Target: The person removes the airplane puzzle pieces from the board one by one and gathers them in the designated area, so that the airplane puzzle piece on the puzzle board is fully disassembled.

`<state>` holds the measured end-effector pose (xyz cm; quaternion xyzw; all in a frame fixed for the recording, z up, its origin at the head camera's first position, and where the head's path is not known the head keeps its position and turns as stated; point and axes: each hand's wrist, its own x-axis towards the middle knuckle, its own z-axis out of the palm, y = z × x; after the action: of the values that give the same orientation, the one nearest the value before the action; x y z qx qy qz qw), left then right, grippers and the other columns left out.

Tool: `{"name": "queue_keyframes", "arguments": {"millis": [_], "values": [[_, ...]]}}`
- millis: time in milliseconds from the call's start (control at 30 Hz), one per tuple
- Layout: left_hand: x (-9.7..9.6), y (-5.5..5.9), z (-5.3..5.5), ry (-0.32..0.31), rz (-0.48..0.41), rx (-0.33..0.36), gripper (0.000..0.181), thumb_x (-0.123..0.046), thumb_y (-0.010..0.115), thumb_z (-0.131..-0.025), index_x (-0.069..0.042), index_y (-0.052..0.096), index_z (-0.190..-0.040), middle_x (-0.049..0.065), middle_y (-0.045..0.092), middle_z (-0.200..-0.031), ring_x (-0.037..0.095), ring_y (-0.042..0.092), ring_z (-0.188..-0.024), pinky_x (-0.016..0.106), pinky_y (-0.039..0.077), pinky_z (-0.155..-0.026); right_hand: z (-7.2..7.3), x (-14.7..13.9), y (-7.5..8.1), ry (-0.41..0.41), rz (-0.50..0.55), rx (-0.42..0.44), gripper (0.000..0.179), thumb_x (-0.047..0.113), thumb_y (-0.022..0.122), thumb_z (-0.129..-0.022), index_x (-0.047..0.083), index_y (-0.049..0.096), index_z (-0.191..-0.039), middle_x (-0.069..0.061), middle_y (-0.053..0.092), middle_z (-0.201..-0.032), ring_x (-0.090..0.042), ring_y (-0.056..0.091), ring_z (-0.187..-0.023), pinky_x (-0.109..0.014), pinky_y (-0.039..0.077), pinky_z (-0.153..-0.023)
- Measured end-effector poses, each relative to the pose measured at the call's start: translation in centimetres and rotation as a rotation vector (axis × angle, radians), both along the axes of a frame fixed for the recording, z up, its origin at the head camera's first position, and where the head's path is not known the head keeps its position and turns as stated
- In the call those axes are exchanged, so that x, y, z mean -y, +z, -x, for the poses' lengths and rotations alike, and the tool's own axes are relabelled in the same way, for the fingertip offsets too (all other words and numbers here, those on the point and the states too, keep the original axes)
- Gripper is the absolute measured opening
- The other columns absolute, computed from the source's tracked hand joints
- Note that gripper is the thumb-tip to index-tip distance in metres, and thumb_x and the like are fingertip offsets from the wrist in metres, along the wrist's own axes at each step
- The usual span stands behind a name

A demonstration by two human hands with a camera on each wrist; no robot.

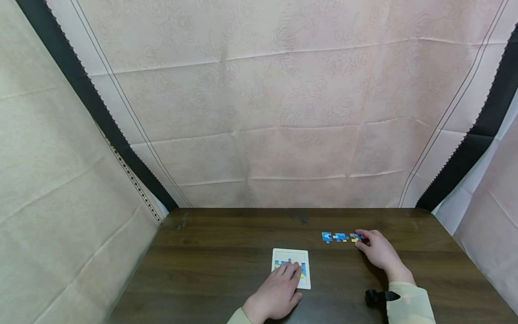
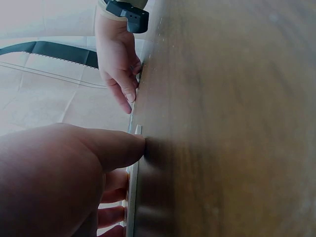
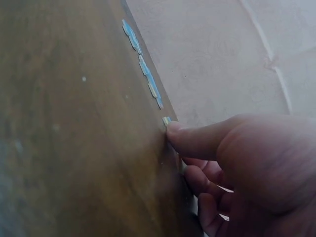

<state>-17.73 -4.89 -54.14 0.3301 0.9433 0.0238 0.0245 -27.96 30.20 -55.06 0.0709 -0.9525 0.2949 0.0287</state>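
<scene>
A white-framed puzzle board point(image 1: 290, 254) with blue and yellow pieces in it lies near the front of the table. My left hand point(image 1: 274, 292) rests on it with extended fingers over the picture, hiding part of it. In the left wrist view the thumb sits by the board's thin edge point(image 2: 132, 197). Farther right, my right hand point(image 1: 380, 253) pinches a small blue and yellow puzzle piece point(image 1: 355, 237) between thumb and fingers, low at the tabletop. Just left of it lie a blue piece point(image 1: 326, 236) and a blue piece with pale edges point(image 1: 341, 236), in a row.
The brown wooden table point(image 1: 210, 252) ends at a back edge beyond the puzzle pieces. Pale patterned cloth point(image 1: 283, 112) hangs behind and along both sides. A black strap device point(image 1: 378, 297) is on the right wrist, over a light sleeve point(image 1: 410, 306).
</scene>
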Motion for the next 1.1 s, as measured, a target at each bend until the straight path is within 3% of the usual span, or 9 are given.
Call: {"name": "queue_keyframes", "arguments": {"millis": [233, 367, 467, 567, 667, 733, 800, 900, 1100], "values": [[0.0, 0.2, 0.0, 0.004, -0.002, 0.013, 0.064, -0.040, 0.058, -0.110, -0.010, 0.044, -0.164, 0.002, 0.041, -0.166, 0.024, 0.035, -0.155, 0.037, 0.033, -0.124, 0.0, 1.0, 0.6, -0.013, 0.018, -0.025, 0.045, 0.009, 0.069, -0.103, -0.013, 0.059, -0.140, -0.027, 0.063, -0.117, -0.040, 0.063, -0.104, -0.063, 0.051, -0.091], [0.0, 0.2, -0.1, 0.002, -0.001, 0.011, 0.063, -0.040, 0.058, -0.110, -0.010, 0.044, -0.164, 0.001, 0.041, -0.166, 0.024, 0.035, -0.155, 0.037, 0.033, -0.124, -0.4, 2.9, 1.0, -0.044, 0.034, -0.034, 0.045, 0.012, 0.069, -0.103, -0.011, 0.060, -0.140, -0.033, 0.059, -0.124, -0.044, 0.061, -0.109, -0.066, 0.050, -0.094], [0.0, 0.2, -0.1, 0.000, -0.003, 0.004, 0.063, -0.040, 0.058, -0.110, -0.010, 0.045, -0.164, 0.002, 0.041, -0.165, 0.024, 0.035, -0.155, 0.037, 0.033, -0.124, -0.7, 4.9, 1.2, -0.030, 0.053, -0.045, 0.038, 0.013, 0.071, -0.103, -0.006, 0.067, -0.135, -0.029, 0.060, -0.125, -0.041, 0.062, -0.107, -0.065, 0.051, -0.095], [0.1, 0.1, -0.1, -0.010, -0.007, -0.014, 0.063, -0.039, 0.058, -0.110, -0.008, 0.046, -0.163, 0.003, 0.043, -0.164, 0.025, 0.036, -0.154, 0.037, 0.034, -0.123, -0.9, 7.3, 1.1, 0.067, 0.086, -0.042, 0.028, 0.014, 0.075, -0.101, 0.002, 0.074, -0.127, -0.016, 0.067, -0.115, -0.029, 0.065, -0.101, -0.057, 0.055, -0.093], [0.2, -0.1, 0.0, -0.023, -0.015, -0.008, 0.063, -0.040, 0.058, -0.110, -0.007, 0.045, -0.163, 0.004, 0.043, -0.163, 0.026, 0.037, -0.154, 0.038, 0.034, -0.123, -1.3, 9.7, 1.1, 0.244, 0.133, 0.015, 0.025, 0.018, 0.076, -0.101, 0.008, 0.076, -0.124, -0.002, 0.071, -0.107, -0.018, 0.064, -0.095, -0.045, 0.056, -0.086], [0.2, 0.0, 0.2, -0.030, -0.014, -0.001, 0.064, -0.041, 0.057, -0.110, -0.008, 0.045, -0.163, 0.004, 0.043, -0.164, 0.026, 0.036, -0.154, 0.038, 0.034, -0.123, -1.7, 11.0, 1.2, 0.371, 0.161, 0.070, 0.028, 0.019, 0.076, -0.101, 0.007, 0.076, -0.127, 0.001, 0.071, -0.107, -0.016, 0.063, -0.093, -0.040, 0.055, -0.083], [0.3, 0.0, 0.3, -0.031, -0.016, 0.018, 0.064, -0.042, 0.057, -0.111, -0.009, 0.044, -0.164, 0.004, 0.042, -0.165, 0.025, 0.035, -0.155, 0.038, 0.034, -0.123, -2.2, 12.0, 1.3, 0.447, 0.166, 0.106, 0.032, 0.020, 0.077, -0.101, 0.007, 0.075, -0.129, 0.001, 0.069, -0.109, -0.015, 0.062, -0.093, -0.036, 0.055, -0.081], [0.4, 0.3, 0.3, -0.031, -0.014, 0.034, 0.065, -0.042, 0.058, -0.110, -0.010, 0.044, -0.164, 0.003, 0.040, -0.166, 0.023, 0.035, -0.155, 0.036, 0.034, -0.123, -2.9, 13.0, 1.2, 0.463, 0.147, 0.104, 0.033, 0.018, 0.079, -0.099, 0.006, 0.075, -0.130, 0.000, 0.066, -0.109, -0.016, 0.060, -0.093, -0.036, 0.054, -0.080], [1.0, 1.0, 0.0, -0.061, -0.016, 0.080, 0.065, -0.041, 0.058, -0.111, -0.009, 0.042, -0.165, 0.006, 0.036, -0.170, 0.025, 0.032, -0.158, 0.036, 0.031, -0.125, -3.6, 14.2, 0.9, 0.382, 0.109, 0.088, 0.030, 0.012, 0.082, -0.095, 0.009, 0.076, -0.125, 0.001, 0.060, -0.103, -0.018, 0.055, -0.091, -0.038, 0.052, -0.080]]}}
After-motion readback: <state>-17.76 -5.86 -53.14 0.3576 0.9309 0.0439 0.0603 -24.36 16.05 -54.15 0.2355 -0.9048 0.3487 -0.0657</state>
